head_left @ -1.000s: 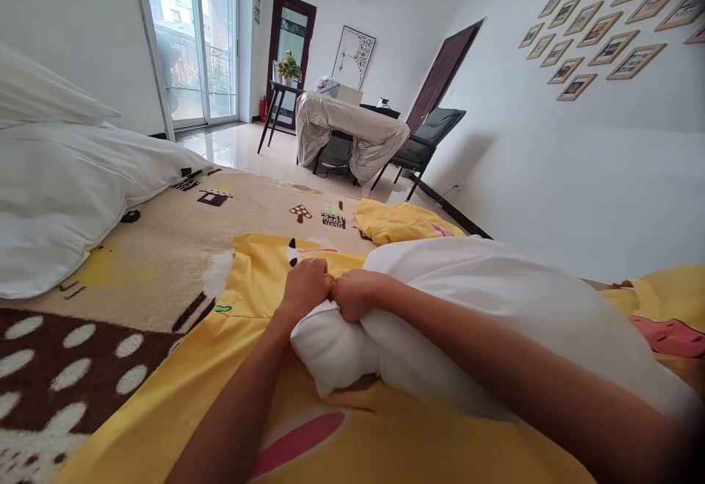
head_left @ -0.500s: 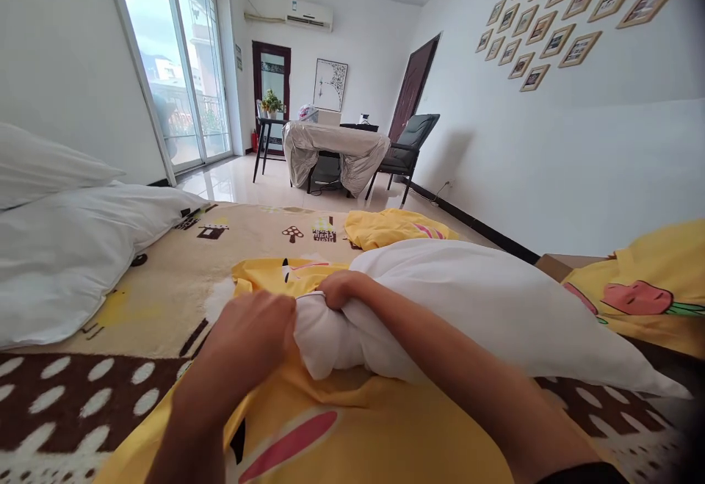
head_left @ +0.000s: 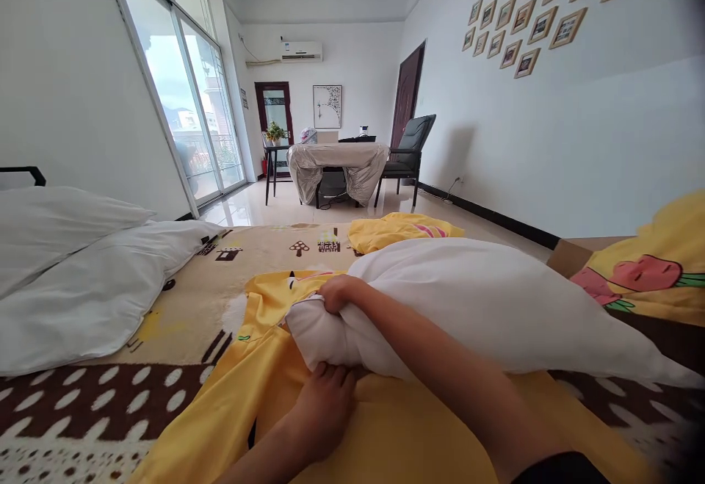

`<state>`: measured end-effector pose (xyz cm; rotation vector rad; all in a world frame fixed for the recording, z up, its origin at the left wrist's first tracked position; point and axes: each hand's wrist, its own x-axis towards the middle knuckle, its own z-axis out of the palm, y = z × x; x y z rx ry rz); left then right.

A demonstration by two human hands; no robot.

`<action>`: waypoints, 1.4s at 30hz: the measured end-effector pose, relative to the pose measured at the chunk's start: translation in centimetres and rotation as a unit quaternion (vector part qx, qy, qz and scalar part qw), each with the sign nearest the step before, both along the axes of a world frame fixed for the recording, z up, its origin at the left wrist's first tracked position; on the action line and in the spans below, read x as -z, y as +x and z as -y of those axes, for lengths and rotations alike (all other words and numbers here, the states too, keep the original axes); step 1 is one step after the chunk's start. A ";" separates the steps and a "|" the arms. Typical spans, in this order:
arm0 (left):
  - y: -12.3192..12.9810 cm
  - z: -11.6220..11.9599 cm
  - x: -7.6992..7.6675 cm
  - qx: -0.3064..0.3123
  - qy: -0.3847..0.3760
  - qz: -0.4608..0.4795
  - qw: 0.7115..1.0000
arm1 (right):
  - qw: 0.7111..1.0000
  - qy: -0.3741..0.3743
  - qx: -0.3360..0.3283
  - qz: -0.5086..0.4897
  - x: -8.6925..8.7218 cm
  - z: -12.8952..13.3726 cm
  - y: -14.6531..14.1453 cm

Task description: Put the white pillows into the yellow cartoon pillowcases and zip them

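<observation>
A plump white pillow (head_left: 474,293) lies across the bed, its narrow left end bunched over a yellow printed pillowcase (head_left: 275,366). My right hand (head_left: 337,293) grips the top of that bunched end, fingers curled over the white cloth. Below it, my left hand (head_left: 324,407) has its fingers closed at the pillow's lower edge, where the yellow cloth meets the white. The fingertips are partly hidden; they seem to pinch the pillowcase's edge. Part of the pillowcase is under the pillow and out of sight.
White pillows (head_left: 93,286) are piled at the left on a brown and beige patterned blanket (head_left: 187,322). Folded yellow cloth (head_left: 405,230) lies beyond the pillow. Yellow cloth with a carrot print (head_left: 655,271) hangs at the right. Farther off stand a covered table (head_left: 341,157) and a black chair (head_left: 410,150).
My left hand has let go at the pillow end's upper left corner and moved down and right to its lower edge. My right hand keeps its grip. The view has tilted slightly.
</observation>
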<state>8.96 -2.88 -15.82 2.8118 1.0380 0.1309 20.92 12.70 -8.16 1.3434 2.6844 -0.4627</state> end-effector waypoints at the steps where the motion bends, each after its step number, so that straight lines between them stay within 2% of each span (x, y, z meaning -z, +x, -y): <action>1: 0.1 0.0 0.3 -0.007 0.003 -0.003 1.000 | 1.000 0.001 0.007 0.019 -0.2 0.2 0.0; 4: 0.1 0.2 0.3 -0.015 -0.002 -0.004 1.000 | 0.997 0.009 0.016 0.078 -0.8 0.7 0.1; 6: -0.5 0.4 -0.8 0.000 -0.001 -0.003 1.000 | 0.994 0.014 0.015 0.109 -1.1 1.0 0.0; 8: -1.8 0.7 -2.7 0.005 0.002 -0.028 1.000 | 0.991 0.021 0.011 0.133 -1.3 1.1 0.0; 11: -4.3 1.0 -6.4 -0.013 0.025 -0.073 0.997 | 0.987 0.043 0.004 0.156 -1.4 1.4 0.0; 14: -5.9 1.2 -9.6 -0.009 0.065 -0.027 0.998 | 0.981 0.093 0.000 0.170 -1.5 2.4 -0.3; 16: -5.9 1.2 -10.7 -0.012 0.108 0.010 0.994 | 0.974 0.144 -0.004 0.173 -1.4 3.8 -0.7; 20: -5.1 0.7 -10.7 -0.020 0.194 0.035 0.980 | 0.955 0.235 -0.020 0.177 -1.0 8.0 -1.7; 23: -4.8 0.2 -10.2 -0.035 0.142 0.082 0.986 | 0.942 0.275 -0.078 0.177 -1.2 11.3 -2.1; 25: -4.9 0.1 -10.0 -0.033 0.095 0.100 0.990 | 0.941 0.258 -0.134 0.173 -1.9 13.2 -1.7; 27: -5.1 0.2 -9.8 -0.026 0.073 0.097 0.992 | 0.952 0.214 -0.152 0.156 -3.2 14.6 -0.6; 29: -5.3 0.3 -9.6 -0.027 0.069 0.090 0.993 | 0.963 0.187 -0.137 0.134 -4.7 15.8 1.1; 32: -5.6 0.3 -9.4 -0.038 0.071 0.087 0.993 | 0.958 0.232 -0.121 0.119 -5.5 17.7 4.6; 34: -5.8 0.1 -9.3 -0.040 0.074 0.085 0.993 | 0.939 0.308 -0.102 0.116 -4.5 19.1 6.9; 38: -5.5 -0.3 -9.4 -0.034 0.091 0.077 0.992 | 0.883 0.442 -0.064 0.143 -1.2 20.2 10.2; 40: -4.8 -0.2 -9.5 -0.033 0.115 0.074 0.990 | 0.870 0.451 -0.099 0.171 -0.3 19.5 10.9; 42: -3.9 0.3 -9.6 -0.031 0.137 0.077 0.987 | 0.876 0.424 -0.141 0.181 -0.5 18.1 11.1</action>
